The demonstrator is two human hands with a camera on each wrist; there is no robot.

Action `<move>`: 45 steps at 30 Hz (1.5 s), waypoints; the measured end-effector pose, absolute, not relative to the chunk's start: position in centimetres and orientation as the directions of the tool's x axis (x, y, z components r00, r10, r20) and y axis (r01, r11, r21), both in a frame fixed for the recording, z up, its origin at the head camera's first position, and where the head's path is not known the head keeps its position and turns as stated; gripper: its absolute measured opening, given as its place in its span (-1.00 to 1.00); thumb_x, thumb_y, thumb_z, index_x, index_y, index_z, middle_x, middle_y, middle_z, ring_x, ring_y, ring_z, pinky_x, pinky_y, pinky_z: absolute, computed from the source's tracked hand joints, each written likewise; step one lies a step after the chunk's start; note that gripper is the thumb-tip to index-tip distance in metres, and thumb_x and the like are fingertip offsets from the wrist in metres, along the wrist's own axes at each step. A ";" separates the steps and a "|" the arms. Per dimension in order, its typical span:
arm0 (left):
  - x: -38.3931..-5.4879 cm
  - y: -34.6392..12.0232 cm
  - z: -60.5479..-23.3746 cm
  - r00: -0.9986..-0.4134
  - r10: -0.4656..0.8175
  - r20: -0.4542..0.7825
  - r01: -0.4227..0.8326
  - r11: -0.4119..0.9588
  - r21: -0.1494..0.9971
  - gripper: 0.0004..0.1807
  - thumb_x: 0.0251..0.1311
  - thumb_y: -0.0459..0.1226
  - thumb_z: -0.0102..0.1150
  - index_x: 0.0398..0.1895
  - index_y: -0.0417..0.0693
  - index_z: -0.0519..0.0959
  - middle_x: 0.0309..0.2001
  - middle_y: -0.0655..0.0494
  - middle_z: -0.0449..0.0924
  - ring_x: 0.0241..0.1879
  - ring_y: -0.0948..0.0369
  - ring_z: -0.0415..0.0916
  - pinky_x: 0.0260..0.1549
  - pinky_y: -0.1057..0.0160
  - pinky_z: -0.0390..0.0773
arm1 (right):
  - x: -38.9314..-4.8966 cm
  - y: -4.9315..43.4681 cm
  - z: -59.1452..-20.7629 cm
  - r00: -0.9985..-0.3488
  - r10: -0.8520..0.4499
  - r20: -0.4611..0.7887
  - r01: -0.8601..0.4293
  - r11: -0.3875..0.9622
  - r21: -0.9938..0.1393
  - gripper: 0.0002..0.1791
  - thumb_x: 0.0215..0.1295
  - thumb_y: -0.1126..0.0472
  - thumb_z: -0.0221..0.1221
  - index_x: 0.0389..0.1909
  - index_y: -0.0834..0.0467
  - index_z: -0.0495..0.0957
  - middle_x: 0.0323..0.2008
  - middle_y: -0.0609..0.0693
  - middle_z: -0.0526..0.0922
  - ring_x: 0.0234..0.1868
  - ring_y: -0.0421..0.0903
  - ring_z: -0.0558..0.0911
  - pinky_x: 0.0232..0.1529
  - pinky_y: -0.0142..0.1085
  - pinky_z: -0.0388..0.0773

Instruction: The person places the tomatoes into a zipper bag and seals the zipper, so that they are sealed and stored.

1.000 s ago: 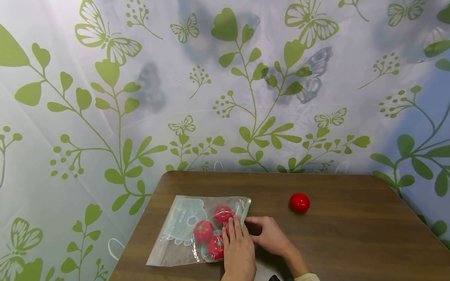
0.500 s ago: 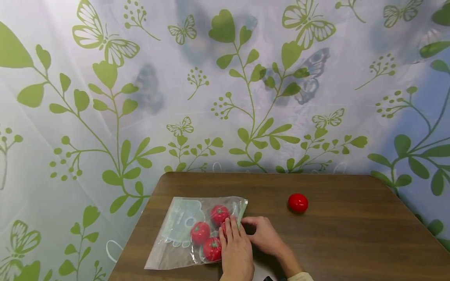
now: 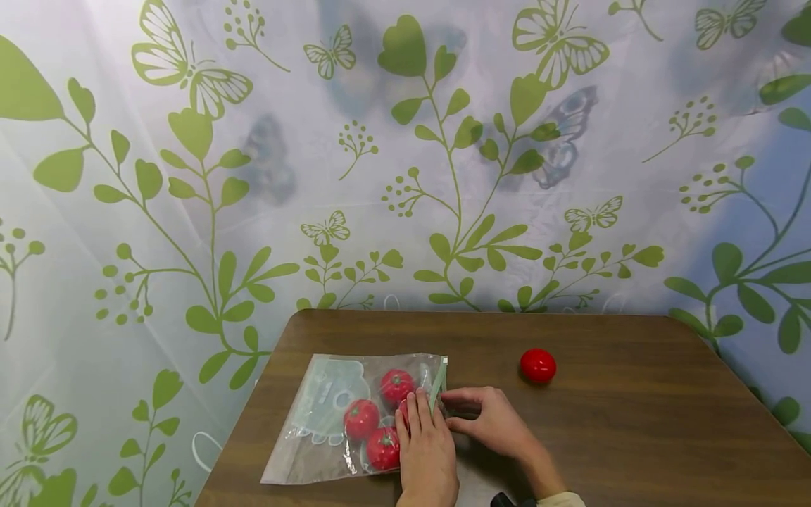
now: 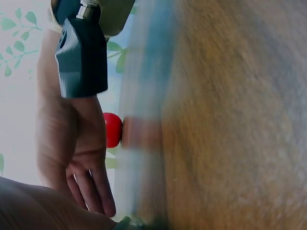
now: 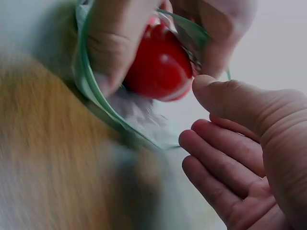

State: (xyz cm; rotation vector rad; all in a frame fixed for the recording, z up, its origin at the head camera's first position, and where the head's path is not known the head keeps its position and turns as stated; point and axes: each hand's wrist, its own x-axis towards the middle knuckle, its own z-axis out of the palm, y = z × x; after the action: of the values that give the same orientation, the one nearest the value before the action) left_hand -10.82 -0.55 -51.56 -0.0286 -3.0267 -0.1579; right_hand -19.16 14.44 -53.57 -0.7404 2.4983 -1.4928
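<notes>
Presently, observe left hand laid across the mouth end of a clear zip bag, with extended fingers pressing on the film. In the right wrist view, note the left thumb spread well away from these fingers, close to the green zip rim, with a tomato showing in the opening between. Read this spread as probably serving two functions: keeping the mouth parted and stopping the tomato from rolling out. Find right hand just beside the opening, with straight, parted fingers and nothing visibly gripped; treat contact between right thumb tip and rim as impossible to confirm. Interpret this position as likely offering support at the mouth without blocking it. Locate three further tomatoes through the film, grouped toward the mouth end, leaving the pale-blue print mostly unobstructed. Consider the bag, lying flat on the wooden table, as steadied by the surface beneath and by left-hand pressure. Locate the loose tomato beyond and to the right of both hands, outside the bag, resting on the table; judge this spacing as leaving room around the mouth.
</notes>
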 end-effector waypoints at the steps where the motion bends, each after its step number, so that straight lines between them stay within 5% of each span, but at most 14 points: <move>1: -10.8 -0.6 -51.6 -0.994 0.012 0.107 0.024 0.994 0.104 0.04 -0.10 -0.25 0.74 0.54 -0.24 0.46 0.65 -0.26 0.28 0.69 -0.21 0.16 0.63 -0.31 0.18 | -19.2 14.8 -53.5 -0.871 -0.476 0.123 -0.331 0.384 -0.862 -0.53 0.35 0.11 0.53 0.24 0.14 0.76 0.17 0.09 0.83 0.16 0.05 0.84 0.22 -0.03 0.74; 13: -10.7 -0.6 -51.5 -0.992 0.019 0.124 0.030 0.996 0.088 0.02 -0.13 -0.26 0.76 0.51 -0.20 0.51 0.66 -0.26 0.28 0.69 -0.21 0.17 0.63 -0.30 0.20 | -18.6 19.8 -52.6 -0.905 -0.407 0.126 -0.306 0.415 -0.857 -0.45 0.36 0.09 0.52 0.27 0.25 0.71 0.19 0.16 0.81 0.19 0.08 0.82 0.22 -0.08 0.75; 28: -10.5 -0.7 -51.7 -0.984 0.026 0.174 0.042 0.995 0.088 0.10 -0.35 -0.23 0.84 0.46 -0.17 0.56 0.62 -0.25 0.34 0.65 -0.22 0.24 0.60 -0.30 0.26 | -16.9 28.5 -51.1 -0.974 -0.221 0.045 -0.165 0.558 -0.813 -0.40 0.36 0.00 0.52 0.35 0.14 0.69 0.29 0.07 0.77 0.26 0.05 0.79 0.10 -0.40 0.73; 45: -10.6 -0.8 -51.7 -0.987 0.020 0.159 0.035 0.995 0.092 0.15 -0.39 -0.20 0.86 0.48 -0.17 0.54 0.63 -0.23 0.34 0.66 -0.21 0.24 0.60 -0.29 0.27 | -16.1 35.7 -50.2 -0.989 -0.125 0.081 -0.144 0.675 -0.723 -0.35 0.36 -0.04 0.52 0.39 0.11 0.66 0.26 0.12 0.78 0.08 -0.50 0.73 -0.10 -0.51 0.70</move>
State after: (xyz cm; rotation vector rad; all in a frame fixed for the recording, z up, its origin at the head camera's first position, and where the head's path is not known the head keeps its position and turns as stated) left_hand -10.63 -0.78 -51.67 -0.0410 -2.9794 -0.1411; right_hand -16.05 35.72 -50.23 -0.2326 2.8976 -1.2543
